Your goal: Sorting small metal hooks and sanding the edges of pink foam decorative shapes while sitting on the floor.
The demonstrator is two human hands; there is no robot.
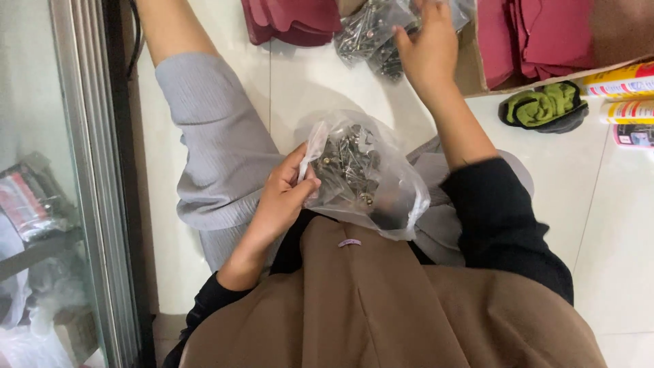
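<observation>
My left hand (pixel 285 197) pinches the rim of a clear plastic bag (pixel 381 184) that rests in my lap and holds several small dark metal pieces. My right hand (pixel 428 49) reaches forward to a second clear bag (pixel 368 31) of similar metal pieces lying on the white floor, its fingers curled at the bag's edge. Whether those fingers hold a piece is hidden.
I sit on a white tiled floor (pixel 327 88) in grey trousers. Folded maroon cloth (pixel 293 20) lies ahead, more of it in a cardboard box (pixel 545 41) at the upper right. A green and black glove (pixel 541 105) and yellow tubes (pixel 623 85) lie right. A metal door frame (pixel 88 184) runs along the left.
</observation>
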